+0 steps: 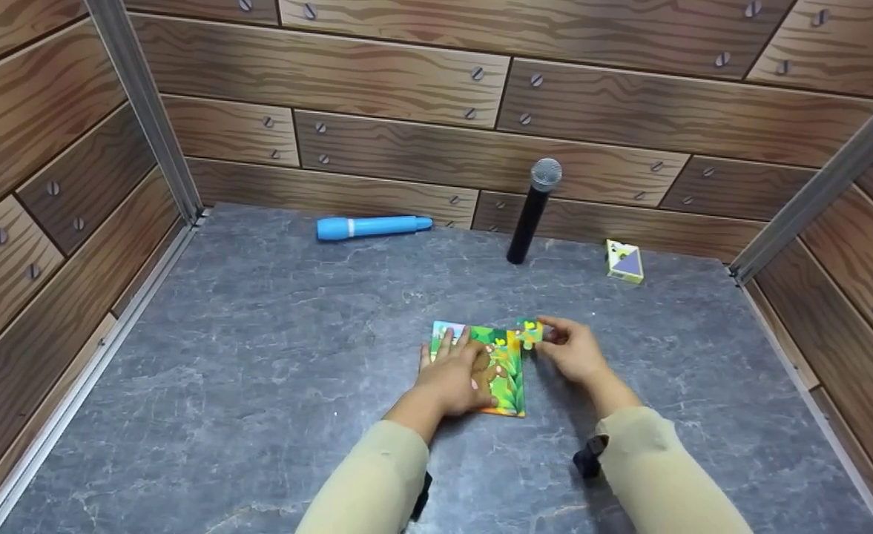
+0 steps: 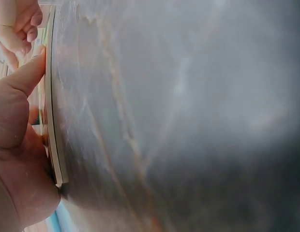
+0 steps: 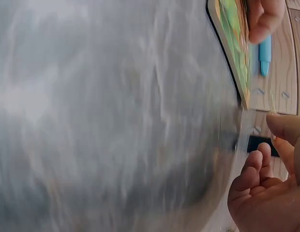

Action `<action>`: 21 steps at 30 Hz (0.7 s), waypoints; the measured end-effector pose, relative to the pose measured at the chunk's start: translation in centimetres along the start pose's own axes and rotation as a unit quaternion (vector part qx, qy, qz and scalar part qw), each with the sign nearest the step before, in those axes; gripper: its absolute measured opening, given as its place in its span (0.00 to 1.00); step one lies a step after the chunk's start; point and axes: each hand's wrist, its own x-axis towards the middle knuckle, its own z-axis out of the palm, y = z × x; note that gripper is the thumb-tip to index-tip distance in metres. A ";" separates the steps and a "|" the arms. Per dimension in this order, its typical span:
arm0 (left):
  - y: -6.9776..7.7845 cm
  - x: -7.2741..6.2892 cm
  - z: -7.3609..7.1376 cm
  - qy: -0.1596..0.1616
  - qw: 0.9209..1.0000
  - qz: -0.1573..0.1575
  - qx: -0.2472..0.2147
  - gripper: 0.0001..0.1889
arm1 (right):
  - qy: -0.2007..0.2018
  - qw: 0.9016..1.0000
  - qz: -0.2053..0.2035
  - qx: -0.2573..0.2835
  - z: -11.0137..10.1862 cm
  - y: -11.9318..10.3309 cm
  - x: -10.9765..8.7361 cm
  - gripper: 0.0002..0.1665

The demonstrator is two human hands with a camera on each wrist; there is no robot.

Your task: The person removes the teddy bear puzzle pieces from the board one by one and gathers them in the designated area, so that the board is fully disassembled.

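A colourful jigsaw puzzle board (image 1: 511, 389) with a green garden picture lies flat on the grey table. My left hand (image 1: 451, 382) rests on its left part with the fingers spread, covering much of the picture. In the left wrist view, the left thumb (image 2: 29, 75) lies along the board's edge. Between thumb and fingertips, my right hand (image 1: 575, 352) pinches a small puzzle piece (image 1: 530, 333) at the board's upper right corner. In the right wrist view the piece shows only as a thin edge above the thumb, and whether it touches the board cannot be told.
Behind the board, a black microphone (image 1: 529, 222) with a silver head stands upright. A blue microphone-shaped tube (image 1: 377, 227) lies near the back wall, left of it. At the back right is a small yellow and purple box (image 1: 624, 262). Wood-patterned walls (image 1: 406, 89) enclose the table.
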 end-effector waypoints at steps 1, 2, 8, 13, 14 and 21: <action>0.0 0.0 0.0 -0.001 1.000 -0.003 -0.002 0.48 | 0.000 1.000 0.004 -0.006 -0.3 0.1 0.0 0.28; 0.0 0.0 0.0 -0.002 1.000 -0.005 -0.002 0.49 | -0.001 1.000 0.005 -0.013 -0.5 0.2 0.0 0.28; 0.1 0.2 0.1 -0.004 1.000 -0.009 0.000 0.53 | -0.014 0.999 0.016 -0.031 -1.7 1.2 0.2 0.29; 0.1 0.3 0.1 -0.004 1.000 -0.009 0.006 0.52 | -0.019 0.999 0.027 -0.030 -2.0 1.7 0.4 0.30; 0.0 0.3 0.1 -0.004 1.000 -0.009 0.006 0.52 | -0.021 0.999 0.032 -0.029 -2.0 1.8 0.4 0.30; 0.0 0.3 0.2 -0.001 1.000 -0.013 0.002 0.52 | -0.023 0.997 0.049 -0.047 -1.8 2.0 0.5 0.30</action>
